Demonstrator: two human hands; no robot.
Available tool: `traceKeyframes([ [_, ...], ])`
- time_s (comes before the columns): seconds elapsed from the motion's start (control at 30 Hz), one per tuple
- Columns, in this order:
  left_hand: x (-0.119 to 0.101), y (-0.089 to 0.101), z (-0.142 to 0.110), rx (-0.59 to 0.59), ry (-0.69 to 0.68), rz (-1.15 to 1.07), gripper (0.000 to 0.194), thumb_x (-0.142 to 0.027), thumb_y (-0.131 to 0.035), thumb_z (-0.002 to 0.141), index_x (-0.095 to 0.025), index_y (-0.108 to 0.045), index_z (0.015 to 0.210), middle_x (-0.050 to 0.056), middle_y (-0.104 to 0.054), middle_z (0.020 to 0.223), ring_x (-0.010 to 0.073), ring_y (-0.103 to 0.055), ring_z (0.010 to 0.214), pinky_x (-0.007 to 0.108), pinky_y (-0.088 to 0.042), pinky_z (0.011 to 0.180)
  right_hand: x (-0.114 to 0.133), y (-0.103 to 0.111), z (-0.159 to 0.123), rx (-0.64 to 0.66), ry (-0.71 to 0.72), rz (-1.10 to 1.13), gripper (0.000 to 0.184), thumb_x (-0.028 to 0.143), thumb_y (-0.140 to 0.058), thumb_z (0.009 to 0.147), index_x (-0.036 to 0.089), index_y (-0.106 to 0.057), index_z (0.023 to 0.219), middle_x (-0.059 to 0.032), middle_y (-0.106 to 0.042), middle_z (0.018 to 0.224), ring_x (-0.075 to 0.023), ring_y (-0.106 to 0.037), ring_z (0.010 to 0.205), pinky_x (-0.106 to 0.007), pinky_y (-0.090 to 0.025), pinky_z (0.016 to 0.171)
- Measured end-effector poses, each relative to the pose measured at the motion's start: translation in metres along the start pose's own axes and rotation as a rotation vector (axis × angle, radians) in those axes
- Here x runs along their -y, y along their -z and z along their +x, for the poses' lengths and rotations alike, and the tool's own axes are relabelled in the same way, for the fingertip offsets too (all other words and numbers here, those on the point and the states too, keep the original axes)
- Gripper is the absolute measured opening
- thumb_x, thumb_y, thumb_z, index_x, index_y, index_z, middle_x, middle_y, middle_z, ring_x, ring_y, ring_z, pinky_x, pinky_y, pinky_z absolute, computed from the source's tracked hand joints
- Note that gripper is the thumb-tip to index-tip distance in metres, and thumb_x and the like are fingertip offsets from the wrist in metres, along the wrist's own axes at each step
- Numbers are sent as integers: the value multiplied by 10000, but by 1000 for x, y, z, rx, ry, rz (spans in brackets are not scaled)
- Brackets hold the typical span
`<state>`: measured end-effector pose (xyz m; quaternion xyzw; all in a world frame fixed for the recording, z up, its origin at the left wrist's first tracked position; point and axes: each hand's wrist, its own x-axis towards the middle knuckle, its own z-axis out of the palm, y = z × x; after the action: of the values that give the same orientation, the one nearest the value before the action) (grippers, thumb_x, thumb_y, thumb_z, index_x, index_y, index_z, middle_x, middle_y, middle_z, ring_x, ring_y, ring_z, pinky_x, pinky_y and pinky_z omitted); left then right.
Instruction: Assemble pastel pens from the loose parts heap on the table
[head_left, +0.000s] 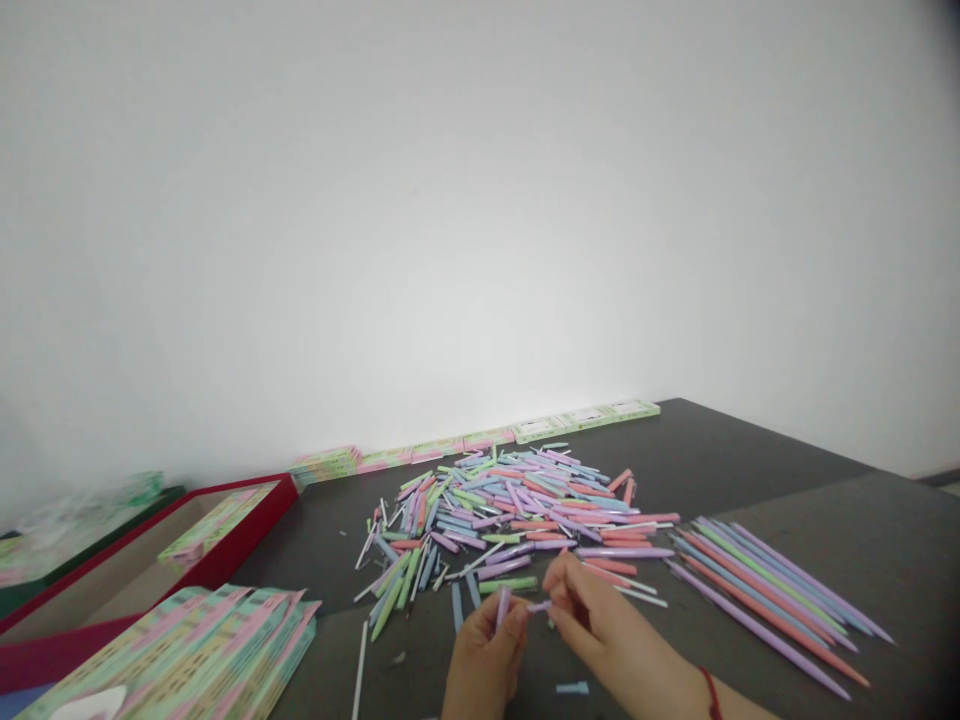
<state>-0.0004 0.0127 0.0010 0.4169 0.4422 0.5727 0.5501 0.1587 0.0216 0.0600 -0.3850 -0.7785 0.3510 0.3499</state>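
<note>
Toward the near edge of our table (pixel 757 450), our left hand (pixel 484 655) grips 1 purple pen barrel (pixel 503 604) while our right hand (pixel 589 610) pinches 1 small purple piece (pixel 538 607) beside it.

Single view: head cam, worn by the person, looking forward and down over the dark table (pixel 765 440). Close range on the left hand (pixel 486 655) and right hand (pixel 604 615), which enter at the bottom edge, right of centre. Pen pile (pixel 517 505) sits mid-depth, around centre horizontally. Pitch is shallow: white wall (pixel 480 220) fills over half the frame. Table's far edge climbs left to right, so the view isn't square to it. Wide framing; top right corner darkens.
</note>
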Motion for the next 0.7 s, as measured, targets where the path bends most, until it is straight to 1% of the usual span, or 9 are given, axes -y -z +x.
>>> traceKeyframes([
  [0.03, -1, 0, -1, -7, -10, 9, 475, -612, -734, 577, -169, -580, 656, -93, -322, 498, 70, -228, 462, 206, -171, 452, -2, 0, 1, -16, 9, -11, 61, 166, -463, 848, 205, -493, 812, 22, -509, 708, -139, -481, 650, -249, -380, 596],
  [0.1, -2, 2, -3, -14, -36, 61, 435, -585, -724, 607, -170, -599, 650, -73, -372, 522, 84, -278, 490, 211, -220, 476, -6, -3, 3, -10, -14, 25, 103, 192, -476, 854, 203, -488, 752, 25, -514, 667, -134, -484, 619, -245, -368, 567],
  [0.2, -6, 5, -6, -8, -82, 197, 381, -550, -680, 675, -171, -635, 673, -53, -422, 551, 105, -327, 524, 225, -270, 515, -14, -10, 6, 44, -99, 197, 105, 245, -478, 861, 201, -488, 767, 41, -520, 615, -116, -494, 523, -224, -372, 495],
  [0.27, -10, 6, -8, -4, -104, 274, 361, -530, -660, 698, -170, -644, 674, -48, -432, 554, 112, -334, 532, 230, -274, 522, -17, -14, 7, 62, -134, 285, 119, 273, -476, 862, 201, -482, 768, 48, -529, 598, -109, -505, 483, -218, -377, 469],
  [0.37, -15, 6, -9, -1, -126, 335, 343, -506, -642, 718, -167, -648, 670, -49, -431, 552, 116, -327, 532, 233, -264, 520, -17, -16, 7, 60, -133, 307, 136, 290, -485, 861, 203, -480, 757, 55, -533, 581, -110, -528, 487, -224, -395, 493],
  [0.47, -18, 3, -10, -12, -109, 329, 335, -501, -649, 708, -172, -636, 648, -53, -416, 544, 117, -330, 532, 229, -265, 518, -13, -12, 6, 50, -87, 225, 105, 269, -483, 866, 201, -502, 788, 50, -533, 589, -117, -529, 521, -230, -398, 524],
  [0.53, -19, 2, -10, -29, -83, 317, 337, -508, -668, 685, -178, -627, 631, -59, -398, 531, 117, -329, 526, 226, -263, 511, -10, -8, 4, 22, -7, 97, 59, 236, -491, 859, 198, -532, 841, 31, -552, 645, -128, -528, 579, -236, -397, 555],
  [0.6, -19, 1, -10, -35, -72, 321, 334, -510, -671, 680, -181, -630, 643, -63, -387, 525, 116, -324, 521, 225, -260, 507, -9, -5, 3, 0, 89, -60, 62, 204, -501, 850, 201, -558, 872, 7, -577, 719, -144, -534, 653, -245, -399, 599],
  [0.7, -17, 1, -10, -23, -112, 371, 324, -494, -637, 715, -175, -628, 656, -59, -394, 541, 119, -328, 538, 228, -268, 523, -8, -3, 1, 30, 172, -230, 89, 168, -487, 859, 197, -571, 856, -26, -612, 813, -165, -558, 735, -264, -406, 660],
])
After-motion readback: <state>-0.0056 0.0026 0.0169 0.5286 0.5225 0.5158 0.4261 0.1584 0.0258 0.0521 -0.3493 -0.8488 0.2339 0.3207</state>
